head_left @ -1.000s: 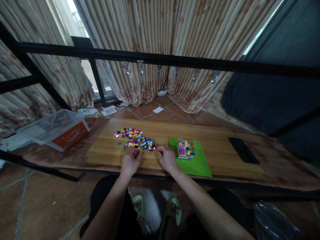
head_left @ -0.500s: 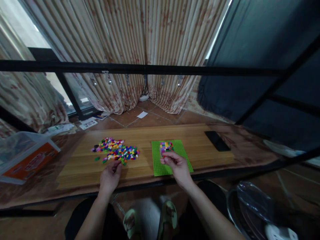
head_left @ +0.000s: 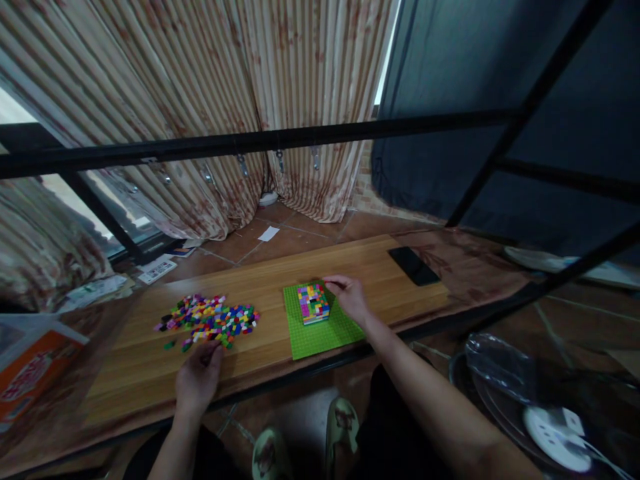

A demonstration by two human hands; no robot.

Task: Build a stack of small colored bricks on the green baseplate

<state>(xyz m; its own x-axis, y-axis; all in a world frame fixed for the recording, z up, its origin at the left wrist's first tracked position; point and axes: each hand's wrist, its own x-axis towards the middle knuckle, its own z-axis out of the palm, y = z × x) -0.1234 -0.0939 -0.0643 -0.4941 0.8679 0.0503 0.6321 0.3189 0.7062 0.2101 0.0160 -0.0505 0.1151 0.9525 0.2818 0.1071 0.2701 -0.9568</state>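
On the green baseplate (head_left: 333,339) stands a small block-shaped build of multicoloured toy bricks (head_left: 314,307), with a dark gap in its top. My right hand (head_left: 349,297) is at the build's far right corner, thumb and forefinger pinched together; whatever may be between them is too small to make out. To the left lies a loose pile of small coloured bricks (head_left: 215,317). At its near edge rests my left hand (head_left: 199,377), fingers curled with the tips together by a green brick. Whether it holds anything is hidden.
A black phone (head_left: 414,265) lies at the right of the wooden board (head_left: 270,267). A clear plastic box with an orange label (head_left: 37,363) stands at the far left. Beyond the board runs a black metal bar (head_left: 200,147). A white power strip (head_left: 557,437) sits low at right.
My right hand has moved from the near side of the brick build to its far right corner, uncovering the build. The left hand stays by the pile. The view has turned and tilted.
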